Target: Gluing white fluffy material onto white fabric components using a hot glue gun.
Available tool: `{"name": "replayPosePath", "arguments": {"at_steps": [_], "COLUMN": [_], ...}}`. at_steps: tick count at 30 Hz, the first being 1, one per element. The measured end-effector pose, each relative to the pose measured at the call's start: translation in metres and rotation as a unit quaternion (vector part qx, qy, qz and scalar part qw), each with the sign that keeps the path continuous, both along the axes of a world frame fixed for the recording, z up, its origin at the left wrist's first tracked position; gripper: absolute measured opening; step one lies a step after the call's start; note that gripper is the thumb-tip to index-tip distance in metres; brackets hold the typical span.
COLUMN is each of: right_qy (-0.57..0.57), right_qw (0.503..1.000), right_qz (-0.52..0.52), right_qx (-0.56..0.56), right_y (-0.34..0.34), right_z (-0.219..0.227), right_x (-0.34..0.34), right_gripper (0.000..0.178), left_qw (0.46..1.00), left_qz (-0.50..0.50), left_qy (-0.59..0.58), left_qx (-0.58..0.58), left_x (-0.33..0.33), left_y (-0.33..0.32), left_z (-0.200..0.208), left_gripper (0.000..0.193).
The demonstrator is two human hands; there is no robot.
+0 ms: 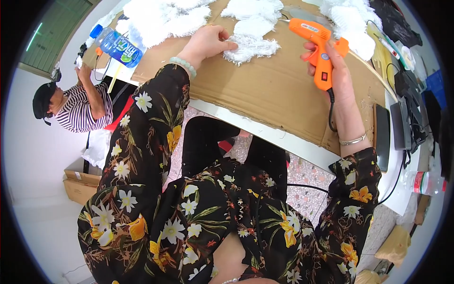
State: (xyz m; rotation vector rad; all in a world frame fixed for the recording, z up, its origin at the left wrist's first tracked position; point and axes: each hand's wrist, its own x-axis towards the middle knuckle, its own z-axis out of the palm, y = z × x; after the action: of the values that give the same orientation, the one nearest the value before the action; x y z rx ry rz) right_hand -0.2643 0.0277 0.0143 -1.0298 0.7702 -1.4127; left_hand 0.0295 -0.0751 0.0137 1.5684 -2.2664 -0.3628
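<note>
My right hand (341,73) grips an orange hot glue gun (323,71) by its handle, a finger at the trigger. Its nozzle points left, above the cardboard (246,90). With thumb and fingers closed, my left hand (204,43) pinches the left edge of a white, frayed fabric piece (253,49) lying on the cardboard. That piece adjoins more white fluffy fabric on its far side. Close to the left hand, at the far left, is a larger white fluffy heap (165,21). The glue gun's black cord (331,111) hangs from the handle.
A blue-capped bottle (118,46) lies at the left table edge. Another white fluffy pile (352,23) sits at the far right. Dark devices and cables (402,125) crowd the right side. A person in a striped shirt (78,111) works at the left.
</note>
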Motion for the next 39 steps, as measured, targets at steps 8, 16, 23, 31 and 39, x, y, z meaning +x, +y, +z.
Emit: {"name": "replayPosePath", "arguments": {"at_steps": [8, 16, 23, 31, 39], "right_qy": [0.584, 0.704, 0.734, 0.430, 0.364], "right_qw": [0.785, 0.650, 0.639, 0.876, 0.902], "right_qz": [-0.167, -0.112, -0.051, 0.041, 0.152], "right_qx": [-0.119, -0.265, -0.224, -0.216, -0.178], "right_y": [-0.005, -0.008, 0.000, -0.006, -0.012], "right_z": [0.004, -0.003, 0.025, 0.068, 0.065], "right_x": [-0.043, -0.046, -0.036, 0.038, 0.062], "right_gripper": [0.027, 0.041, 0.047, 0.031, 0.017], "left_qw": [1.000, 0.999, 0.954, 0.924, 0.930], "left_qz": [-0.020, -0.023, -0.068, -0.162, -0.139], "left_qy": [-0.013, -0.016, 0.289, 0.343, 0.339], "left_qx": [-0.006, 0.017, -0.046, -0.047, -0.010], "left_x": [-0.005, -0.015, -0.022, -0.045, -0.036], "left_y": [-0.004, 0.010, 0.052, 0.091, 0.109], "left_z": [0.001, 0.003, 0.008, 0.047, 0.060], "left_gripper": [0.055, 0.052, 0.038, 0.045, 0.049]}}
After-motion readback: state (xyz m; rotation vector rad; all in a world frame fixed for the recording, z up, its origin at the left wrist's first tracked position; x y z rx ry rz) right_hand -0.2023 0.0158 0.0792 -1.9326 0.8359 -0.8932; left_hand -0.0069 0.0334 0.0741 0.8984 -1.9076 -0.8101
